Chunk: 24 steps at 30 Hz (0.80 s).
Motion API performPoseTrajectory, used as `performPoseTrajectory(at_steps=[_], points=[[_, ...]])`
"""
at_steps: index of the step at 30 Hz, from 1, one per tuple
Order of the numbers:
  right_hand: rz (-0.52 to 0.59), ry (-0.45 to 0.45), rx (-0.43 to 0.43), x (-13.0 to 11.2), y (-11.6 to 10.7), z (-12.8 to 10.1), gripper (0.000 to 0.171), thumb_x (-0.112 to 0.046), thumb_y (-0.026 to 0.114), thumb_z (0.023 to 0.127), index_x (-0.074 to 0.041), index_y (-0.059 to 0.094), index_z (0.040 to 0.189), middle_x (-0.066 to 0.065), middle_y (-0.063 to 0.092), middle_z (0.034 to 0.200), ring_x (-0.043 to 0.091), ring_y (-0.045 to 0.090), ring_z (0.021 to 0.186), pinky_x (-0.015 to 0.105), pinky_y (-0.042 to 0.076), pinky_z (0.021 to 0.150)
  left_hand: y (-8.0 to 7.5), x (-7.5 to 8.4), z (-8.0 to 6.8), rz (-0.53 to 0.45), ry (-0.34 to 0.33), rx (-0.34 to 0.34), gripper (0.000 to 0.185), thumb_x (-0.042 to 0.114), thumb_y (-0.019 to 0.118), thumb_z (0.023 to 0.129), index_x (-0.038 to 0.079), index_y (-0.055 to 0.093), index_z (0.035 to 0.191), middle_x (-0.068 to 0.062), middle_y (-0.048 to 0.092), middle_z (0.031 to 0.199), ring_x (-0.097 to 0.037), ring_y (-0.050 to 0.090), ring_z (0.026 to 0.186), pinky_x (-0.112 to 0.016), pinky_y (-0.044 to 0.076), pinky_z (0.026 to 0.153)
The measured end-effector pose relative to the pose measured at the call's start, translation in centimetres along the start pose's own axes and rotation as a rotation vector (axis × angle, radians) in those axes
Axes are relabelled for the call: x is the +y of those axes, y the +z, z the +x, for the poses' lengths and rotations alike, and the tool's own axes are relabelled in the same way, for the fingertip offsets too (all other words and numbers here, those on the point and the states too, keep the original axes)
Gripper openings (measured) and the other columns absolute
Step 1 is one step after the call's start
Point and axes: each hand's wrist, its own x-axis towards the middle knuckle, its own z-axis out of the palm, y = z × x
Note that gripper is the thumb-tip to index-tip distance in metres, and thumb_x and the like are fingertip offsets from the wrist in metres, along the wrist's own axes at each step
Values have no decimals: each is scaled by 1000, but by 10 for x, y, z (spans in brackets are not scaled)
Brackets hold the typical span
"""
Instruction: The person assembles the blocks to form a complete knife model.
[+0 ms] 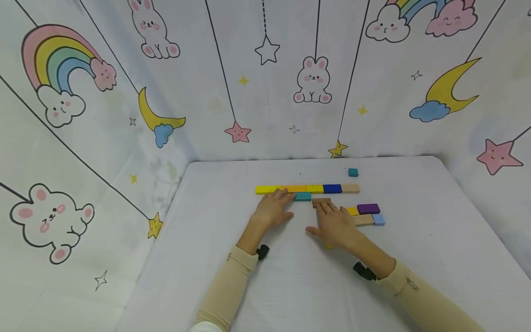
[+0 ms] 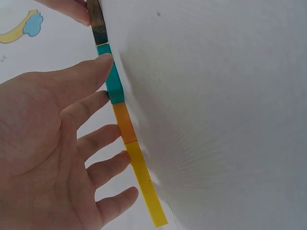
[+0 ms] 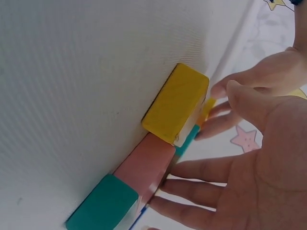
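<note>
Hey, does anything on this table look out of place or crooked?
One small teal cube sits alone behind the straight row of blocks, apart from everything. Nothing looks spilled or damaged.

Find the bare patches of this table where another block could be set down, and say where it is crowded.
Bare cloth lies left of the long block row, up to the table edge, and on the near side around both forearms. The far right is bare too. It is crowded between the left hand, right hand and the purple block cluster.
</note>
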Motion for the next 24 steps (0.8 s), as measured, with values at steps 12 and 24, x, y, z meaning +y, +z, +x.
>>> performPoseTrajectory(at_steps=[12,24], points=[[10,2,16,3,1,7,88,-63,58,89,0,40,147,21,37,153,40,35,140,67,34,105,-3,0,-1,2,2,2,66,48,61,94,32,35,152,-1,25,161,-28,24,147,-52,26,117],[16,-2,33,5,4,13,88,-63,58,89,-2,38,149,18,35,155,37,33,142,67,35,103,0,0,0,-7,4,-7,66,48,59,95,31,34,153,-2,24,161,-29,22,148,-53,24,117]])
